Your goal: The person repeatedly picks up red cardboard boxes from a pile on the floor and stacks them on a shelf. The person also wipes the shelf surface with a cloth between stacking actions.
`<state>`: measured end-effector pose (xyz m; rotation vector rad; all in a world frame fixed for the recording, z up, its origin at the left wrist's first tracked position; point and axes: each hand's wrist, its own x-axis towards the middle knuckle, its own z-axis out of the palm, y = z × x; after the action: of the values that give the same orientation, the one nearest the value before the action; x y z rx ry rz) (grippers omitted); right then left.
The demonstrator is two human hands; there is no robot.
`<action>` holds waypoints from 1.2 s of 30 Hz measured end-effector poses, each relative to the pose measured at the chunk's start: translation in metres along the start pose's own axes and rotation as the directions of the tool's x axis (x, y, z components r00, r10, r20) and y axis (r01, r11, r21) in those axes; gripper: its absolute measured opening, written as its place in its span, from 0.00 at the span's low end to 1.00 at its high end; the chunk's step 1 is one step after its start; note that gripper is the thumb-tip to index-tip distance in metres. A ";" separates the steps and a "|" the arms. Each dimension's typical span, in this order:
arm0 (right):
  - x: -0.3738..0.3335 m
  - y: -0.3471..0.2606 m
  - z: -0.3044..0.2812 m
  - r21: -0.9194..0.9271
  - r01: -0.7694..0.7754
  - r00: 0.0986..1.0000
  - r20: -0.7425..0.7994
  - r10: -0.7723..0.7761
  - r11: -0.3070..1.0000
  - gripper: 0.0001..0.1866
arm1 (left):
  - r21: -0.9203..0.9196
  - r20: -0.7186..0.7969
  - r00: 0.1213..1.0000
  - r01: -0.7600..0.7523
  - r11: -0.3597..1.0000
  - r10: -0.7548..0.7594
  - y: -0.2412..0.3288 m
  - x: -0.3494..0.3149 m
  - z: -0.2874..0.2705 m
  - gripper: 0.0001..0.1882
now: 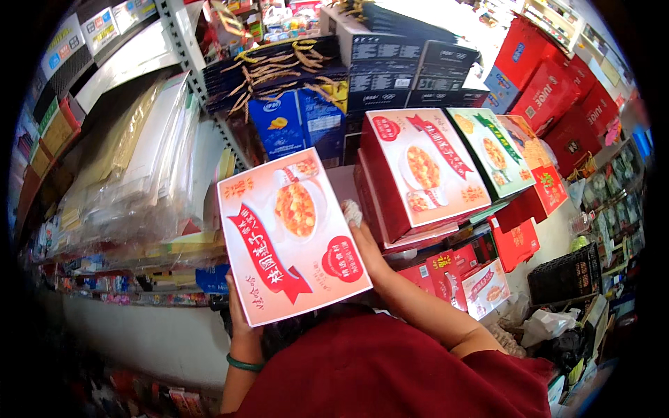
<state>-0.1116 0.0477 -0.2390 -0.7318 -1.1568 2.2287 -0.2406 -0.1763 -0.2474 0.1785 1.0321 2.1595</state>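
Note:
A pink and white food gift box, with a bowl of porridge and a red ribbon banner printed on its lid, is tilted up in front of my body. My left hand grips its lower left edge, the fingers partly hidden behind the box. Against the box's right side, my right hand is closed round a crumpled white cloth. Just beyond my right hand stands a stack of similar boxes, a pink one on top, with a green and white box beside it.
Plastic-wrapped paper sheets fill a shelf on the left. Blue bags with rope handles and dark cartons stand at the back. Red gift boxes are at the far right, above a black crate. More boxes lie low on the right.

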 end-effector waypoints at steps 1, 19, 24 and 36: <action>0.005 0.004 -0.003 0.011 0.004 1.000 -0.006 -0.004 1.000 0.25 | -0.079 0.034 0.996 0.082 0.994 -0.079 -0.001 0.008 -0.003 0.32; -0.036 -0.044 0.018 -0.391 0.200 0.975 -0.015 -0.223 0.898 0.24 | -0.009 0.006 0.998 0.056 0.998 -0.056 0.009 -0.035 0.009 0.32; -0.047 -0.094 0.020 -0.425 0.427 0.896 0.080 -0.437 0.798 0.23 | -0.017 0.138 0.990 0.043 0.999 -0.040 0.023 -0.016 0.057 0.32; -0.079 -0.219 -0.042 -0.255 0.400 0.900 -0.074 -0.430 0.880 0.23 | -0.091 0.519 0.839 0.248 0.964 -0.166 -0.007 0.047 0.219 0.32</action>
<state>0.0162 0.1287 -0.0576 -0.6341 -1.3792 1.6829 -0.1820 -0.0066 -0.1139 0.5092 0.5457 1.8365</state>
